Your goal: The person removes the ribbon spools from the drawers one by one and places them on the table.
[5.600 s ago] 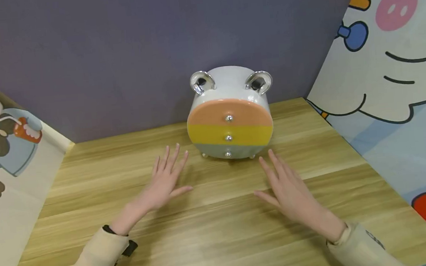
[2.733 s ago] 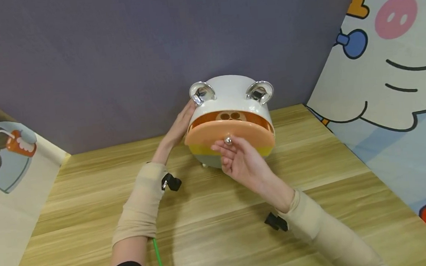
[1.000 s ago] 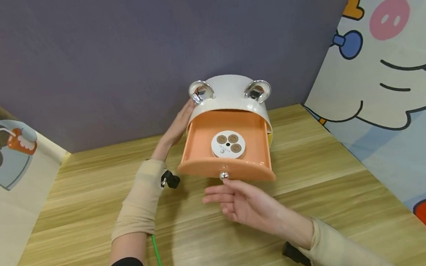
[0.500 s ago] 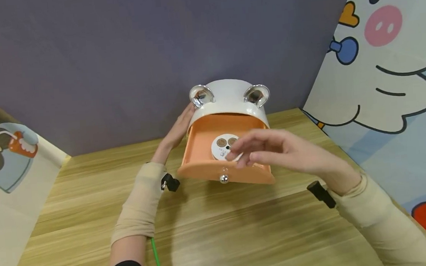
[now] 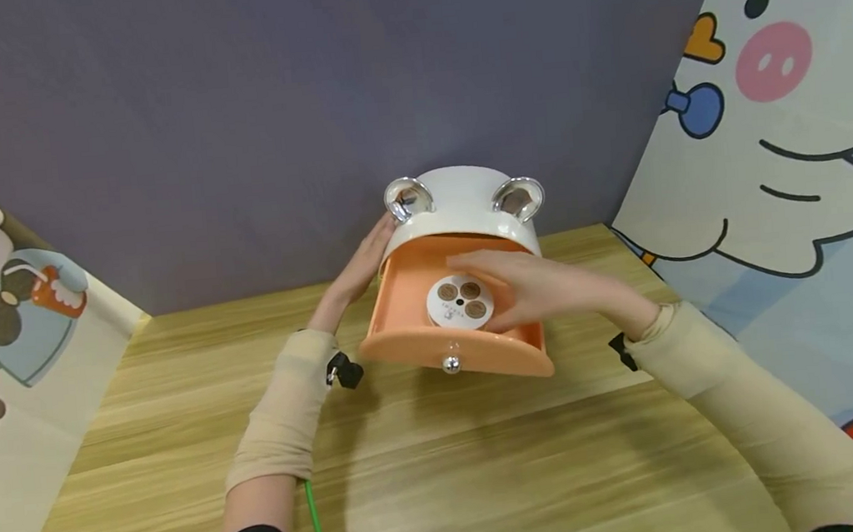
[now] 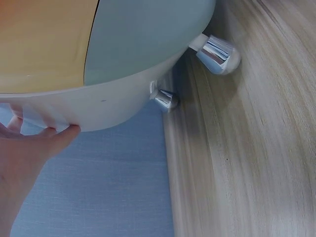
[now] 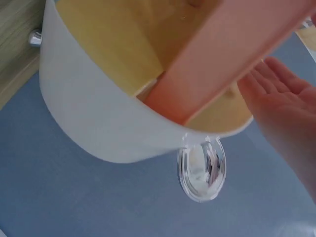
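A white rounded cabinet (image 5: 465, 200) with silver ear-like loops stands against the back wall, its orange top drawer (image 5: 410, 346) pulled out. In the drawer lies a white disc (image 5: 457, 315) with brown round patches and a small dark centre. My right hand (image 5: 536, 284) reaches in from the right, fingers behind the disc and thumb near its front right edge. In the right wrist view the right hand (image 7: 284, 94) has loosely extended fingers beside the drawer wall. My left hand (image 5: 362, 269) rests against the cabinet's left side; the left wrist view shows its fingertips (image 6: 71, 131) on the white shell.
The cabinet stands on short silver feet (image 6: 165, 100) on a wood-grain table (image 5: 428, 483). A grey-blue wall (image 5: 274, 144) is behind it, with cartoon-printed panels left and right (image 5: 789, 187). A green cord (image 5: 316, 525) hangs by the left forearm.
The right hand pulled the top drawer out by its silver knob, let go, then moved up and over into the drawer around the disc. The left hand went to the cabinet's side and stayed.
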Action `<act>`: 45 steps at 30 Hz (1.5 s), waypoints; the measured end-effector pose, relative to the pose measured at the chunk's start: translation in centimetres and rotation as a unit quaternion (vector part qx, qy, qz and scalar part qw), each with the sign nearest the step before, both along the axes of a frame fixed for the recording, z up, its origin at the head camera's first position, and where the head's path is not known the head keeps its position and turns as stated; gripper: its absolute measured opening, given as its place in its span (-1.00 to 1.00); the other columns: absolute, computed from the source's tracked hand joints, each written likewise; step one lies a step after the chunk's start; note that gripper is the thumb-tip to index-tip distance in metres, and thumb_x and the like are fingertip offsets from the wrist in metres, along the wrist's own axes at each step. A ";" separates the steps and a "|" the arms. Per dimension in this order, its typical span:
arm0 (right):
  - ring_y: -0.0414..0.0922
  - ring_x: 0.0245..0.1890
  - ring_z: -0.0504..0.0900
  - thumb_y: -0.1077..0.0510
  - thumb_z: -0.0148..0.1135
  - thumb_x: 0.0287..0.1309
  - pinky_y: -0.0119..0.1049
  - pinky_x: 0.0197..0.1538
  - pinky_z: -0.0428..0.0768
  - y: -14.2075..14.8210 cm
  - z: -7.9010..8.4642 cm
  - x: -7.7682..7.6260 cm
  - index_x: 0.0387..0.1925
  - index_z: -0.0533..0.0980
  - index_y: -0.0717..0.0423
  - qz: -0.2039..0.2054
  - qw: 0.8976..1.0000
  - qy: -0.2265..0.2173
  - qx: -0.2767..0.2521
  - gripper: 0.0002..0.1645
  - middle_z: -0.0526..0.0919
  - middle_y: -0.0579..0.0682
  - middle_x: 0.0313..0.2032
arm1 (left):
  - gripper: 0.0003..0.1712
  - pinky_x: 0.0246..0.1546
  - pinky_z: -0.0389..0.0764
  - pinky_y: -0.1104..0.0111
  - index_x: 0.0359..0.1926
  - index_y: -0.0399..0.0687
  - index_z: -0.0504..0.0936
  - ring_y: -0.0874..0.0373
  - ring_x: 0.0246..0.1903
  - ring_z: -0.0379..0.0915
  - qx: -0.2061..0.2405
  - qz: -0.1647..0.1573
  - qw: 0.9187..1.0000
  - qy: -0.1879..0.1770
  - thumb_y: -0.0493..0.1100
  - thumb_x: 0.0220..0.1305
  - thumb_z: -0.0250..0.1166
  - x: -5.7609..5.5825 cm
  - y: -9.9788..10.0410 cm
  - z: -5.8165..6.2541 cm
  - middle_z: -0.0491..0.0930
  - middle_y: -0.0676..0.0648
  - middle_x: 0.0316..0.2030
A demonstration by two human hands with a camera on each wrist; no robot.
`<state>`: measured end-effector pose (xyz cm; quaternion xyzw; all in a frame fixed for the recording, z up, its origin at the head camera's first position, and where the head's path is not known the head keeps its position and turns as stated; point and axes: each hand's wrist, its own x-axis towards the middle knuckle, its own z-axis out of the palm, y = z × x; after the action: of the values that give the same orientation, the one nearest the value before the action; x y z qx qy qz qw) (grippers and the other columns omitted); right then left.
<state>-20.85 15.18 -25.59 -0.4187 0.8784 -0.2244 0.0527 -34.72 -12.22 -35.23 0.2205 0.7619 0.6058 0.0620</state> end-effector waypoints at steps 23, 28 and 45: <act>-0.02 0.05 0.57 0.07 0.58 -0.16 -0.12 0.16 0.54 -1.7 -0.8 -1.7 0.27 0.37 0.27 -0.016 0.999 0.012 0.045 -0.06 0.59 0.10 0.14 | -0.34 0.61 -0.21 0.19 0.59 -0.04 -0.13 0.03 0.60 -0.28 -0.001 0.001 1.000 -0.017 0.02 0.61 -0.25 2.0 0.2 2.4 -0.16 -0.09 0.60; -0.03 0.03 0.57 0.08 0.58 -0.18 -0.15 0.14 0.54 -1.8 -0.7 -1.6 0.26 0.37 0.24 -0.022 0.999 0.010 0.034 -0.06 0.59 0.08 0.12 | -0.33 0.61 -0.20 0.18 0.59 -0.04 -0.12 0.03 0.60 -0.27 0.000 0.001 1.000 -0.013 0.03 0.61 -0.25 2.0 0.2 2.4 -0.15 -0.10 0.60; -0.11 0.03 0.55 0.15 0.57 -0.14 -0.13 0.11 0.54 0.7 1.5 -0.2 0.28 0.37 0.12 -0.067 0.997 0.003 -0.042 -0.10 0.58 0.00 0.12 | -0.33 0.61 -0.20 0.19 0.59 0.04 -0.13 0.08 0.59 -0.27 0.015 -0.007 1.000 -0.018 0.08 0.61 -0.27 -0.2 -0.4 0.1 -0.15 -0.04 0.60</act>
<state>-21.05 15.89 -24.08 -0.3614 0.8945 -0.2627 0.0172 -34.89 -12.59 -35.11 0.2162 0.7502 0.6201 0.0768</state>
